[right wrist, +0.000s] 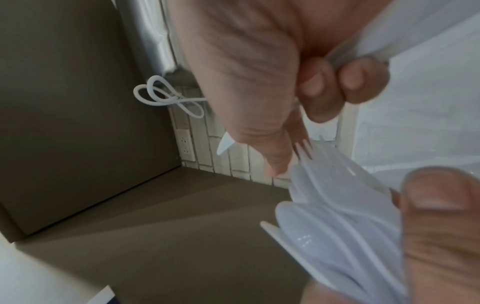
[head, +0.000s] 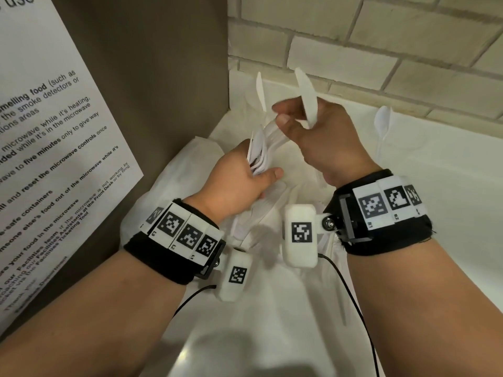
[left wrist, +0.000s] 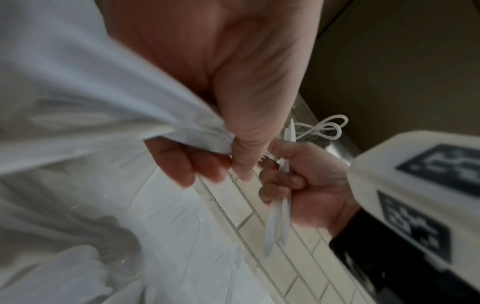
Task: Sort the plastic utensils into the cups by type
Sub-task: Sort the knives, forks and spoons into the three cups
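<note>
Here the left hand (head: 239, 183) is curled round a stacked bundle of white forks (head: 257, 155), thumb across the front, tines pointing away and toward the right hand (head: 324, 137). That hand is closed too: two white knives (head: 306, 97) run through its fist, blades standing up out of the top in the head view, while its thumb and forefinger pinch at the far end of the fork bundle. Both hands are raised above the crumpled white plastic bag (head: 272, 308), wrists level, forearms reaching in from below. By my reading this is the gathering stage, types being separated in hand; no cups can be seen in any view, so none of the sorting into them can be judged. The next move probably calls for drawing one fork cleanly from the stack, or settling it in, without loosening the knives. More utensils lie blurred on the bag beneath the hands, and a white spoon (head: 382, 122) lies to its right, near the brick wall (head: 381, 44). A printed notice (head: 54, 131) hangs to the bag's left.
</note>
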`<state>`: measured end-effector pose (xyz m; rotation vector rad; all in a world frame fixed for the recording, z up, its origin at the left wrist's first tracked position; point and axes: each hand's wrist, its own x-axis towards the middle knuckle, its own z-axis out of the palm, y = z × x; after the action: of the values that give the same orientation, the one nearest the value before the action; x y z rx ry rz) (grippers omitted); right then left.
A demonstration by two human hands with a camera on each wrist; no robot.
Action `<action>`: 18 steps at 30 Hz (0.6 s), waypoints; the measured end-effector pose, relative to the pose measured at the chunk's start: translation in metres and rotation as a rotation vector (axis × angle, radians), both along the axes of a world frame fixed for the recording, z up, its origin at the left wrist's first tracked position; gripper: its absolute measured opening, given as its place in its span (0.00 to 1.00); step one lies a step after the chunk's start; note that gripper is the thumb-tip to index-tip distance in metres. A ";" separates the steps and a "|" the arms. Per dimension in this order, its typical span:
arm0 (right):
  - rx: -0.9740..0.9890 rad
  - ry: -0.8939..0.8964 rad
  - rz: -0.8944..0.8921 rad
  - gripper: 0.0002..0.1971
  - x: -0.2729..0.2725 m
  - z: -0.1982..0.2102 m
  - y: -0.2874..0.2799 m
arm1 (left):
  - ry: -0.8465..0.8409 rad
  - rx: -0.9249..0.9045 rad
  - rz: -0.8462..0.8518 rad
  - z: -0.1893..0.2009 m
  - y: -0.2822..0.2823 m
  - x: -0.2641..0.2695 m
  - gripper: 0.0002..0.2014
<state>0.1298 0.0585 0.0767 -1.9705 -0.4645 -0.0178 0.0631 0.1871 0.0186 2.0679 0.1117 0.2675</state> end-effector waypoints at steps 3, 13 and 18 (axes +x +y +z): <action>-0.056 -0.065 -0.110 0.11 0.000 0.008 0.004 | -0.030 0.135 0.020 -0.003 -0.002 0.002 0.19; -0.139 -0.148 -0.177 0.12 -0.003 0.008 0.020 | -0.077 0.326 0.110 -0.004 -0.009 0.006 0.19; -0.158 -0.019 -0.114 0.10 -0.001 0.006 0.024 | -0.058 0.344 0.110 -0.003 -0.011 0.004 0.19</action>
<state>0.1286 0.0829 0.0831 -2.1524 -0.3748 -0.0737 0.0668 0.1764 0.0157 2.3965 0.1526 0.4390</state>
